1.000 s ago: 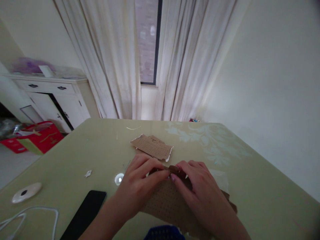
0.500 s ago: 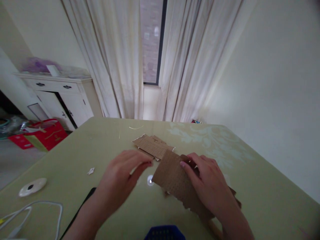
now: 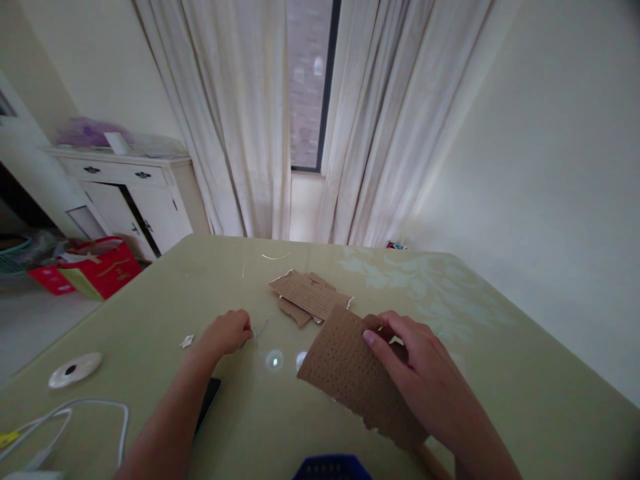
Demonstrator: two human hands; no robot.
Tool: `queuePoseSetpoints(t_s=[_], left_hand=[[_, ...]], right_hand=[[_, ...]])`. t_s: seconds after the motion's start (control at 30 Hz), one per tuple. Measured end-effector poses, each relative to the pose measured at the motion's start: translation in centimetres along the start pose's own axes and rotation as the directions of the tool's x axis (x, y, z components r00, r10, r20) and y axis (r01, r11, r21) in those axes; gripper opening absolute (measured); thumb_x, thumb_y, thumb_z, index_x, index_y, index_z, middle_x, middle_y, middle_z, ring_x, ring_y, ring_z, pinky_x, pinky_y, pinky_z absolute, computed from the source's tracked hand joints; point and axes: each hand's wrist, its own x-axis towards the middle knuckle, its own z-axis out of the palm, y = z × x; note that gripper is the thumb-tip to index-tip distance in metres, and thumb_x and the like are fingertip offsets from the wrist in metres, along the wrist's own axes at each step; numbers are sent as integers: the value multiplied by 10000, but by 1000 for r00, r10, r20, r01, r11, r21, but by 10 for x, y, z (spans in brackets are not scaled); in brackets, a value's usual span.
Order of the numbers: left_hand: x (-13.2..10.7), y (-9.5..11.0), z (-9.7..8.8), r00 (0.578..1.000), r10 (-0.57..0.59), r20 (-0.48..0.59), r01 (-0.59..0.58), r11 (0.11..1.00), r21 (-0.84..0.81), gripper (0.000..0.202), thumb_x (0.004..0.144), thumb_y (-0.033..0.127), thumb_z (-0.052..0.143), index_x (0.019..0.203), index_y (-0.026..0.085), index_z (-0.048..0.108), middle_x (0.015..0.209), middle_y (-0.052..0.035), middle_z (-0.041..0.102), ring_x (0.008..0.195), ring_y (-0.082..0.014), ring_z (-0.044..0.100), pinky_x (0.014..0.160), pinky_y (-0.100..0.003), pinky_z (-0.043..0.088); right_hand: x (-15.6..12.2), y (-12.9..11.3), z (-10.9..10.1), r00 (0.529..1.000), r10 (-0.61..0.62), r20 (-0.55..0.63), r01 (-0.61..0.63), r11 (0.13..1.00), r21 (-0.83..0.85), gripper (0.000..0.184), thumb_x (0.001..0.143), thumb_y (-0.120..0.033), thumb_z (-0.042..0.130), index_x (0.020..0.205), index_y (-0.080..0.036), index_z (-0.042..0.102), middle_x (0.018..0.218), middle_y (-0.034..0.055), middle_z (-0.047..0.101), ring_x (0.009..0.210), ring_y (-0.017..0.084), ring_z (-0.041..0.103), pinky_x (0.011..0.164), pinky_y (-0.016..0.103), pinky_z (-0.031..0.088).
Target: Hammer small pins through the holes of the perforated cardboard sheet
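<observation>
My right hand [image 3: 410,353] grips a torn piece of brown cardboard [image 3: 360,377] dotted with small dents, thumb on its face and fingers behind. The piece is tilted up over the table, its lower edge ragged. My left hand [image 3: 230,332] is closed in a pinch low over the table, left of the cardboard. A thin pale strip [image 3: 261,328] shows at its fingertips. Beyond both hands lies a small stack of torn cardboard pieces [image 3: 313,293], the top one marked with rows of dots.
On the glossy green table [image 3: 240,413] lie a white oval object [image 3: 75,370], a white cable [image 3: 125,427], a paper scrap [image 3: 187,341] and a dark flat object [image 3: 207,400] partly under my left arm. A blue object [image 3: 333,468] stands at the near edge.
My left hand has moved left and down, away from the cardboard. A thin pale strip now shows at its fingertips. My right hand still holds the cardboard, nearly in place.
</observation>
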Motion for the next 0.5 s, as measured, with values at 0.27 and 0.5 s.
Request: queuePoseSetpoints(t_s=[0.27,0.5], left_hand=[[3,10,1,999,4,38,-5,1000,6,366,1033,379,705,1340,184,662,1350,-105,692,1142,-266,714,964,-487,622],[-4,18,-4,1000,-13,-16,12,999,-38,345,1025,376,717,1303,176,676,1305,-95,709,1103,-253,723,944,-474,627]], right_hand=[[-3,-1,-2,998,-9,58,8,1000,16,258,1044,-461,500,1046,-276,679,1050,71,738,1047,331,648,948,522,471],[-3,1,0,997,-43,60,39,997,61,190,1051,-395,529,1082,-277,674,1101,61,737,1082,314,631,967,494,459]])
